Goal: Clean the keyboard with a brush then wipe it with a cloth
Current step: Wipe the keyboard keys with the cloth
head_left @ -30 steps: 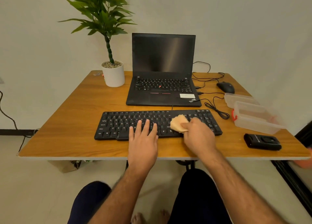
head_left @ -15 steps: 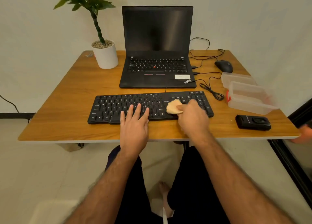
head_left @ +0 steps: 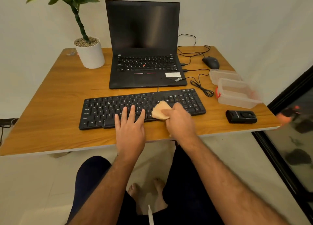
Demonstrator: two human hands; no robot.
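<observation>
A black full-size keyboard (head_left: 108, 109) lies across the front of the wooden table (head_left: 55, 104). My left hand (head_left: 130, 129) rests flat on its front middle, fingers spread over the keys. My right hand (head_left: 180, 121) grips a bunched tan cloth (head_left: 160, 110) and presses it on the keys right of centre. No brush is in view.
An open black laptop (head_left: 144, 55) stands behind the keyboard. At the back left is a white potted plant (head_left: 90, 55). A mouse (head_left: 210, 62) with loose cables, two clear plastic containers (head_left: 237, 92) and a small black device (head_left: 241, 117) sit on the right.
The camera has tilted down and moved closer. My right hand has shifted the cloth slightly left along the keys. My left hand stays flat on the keyboard.
</observation>
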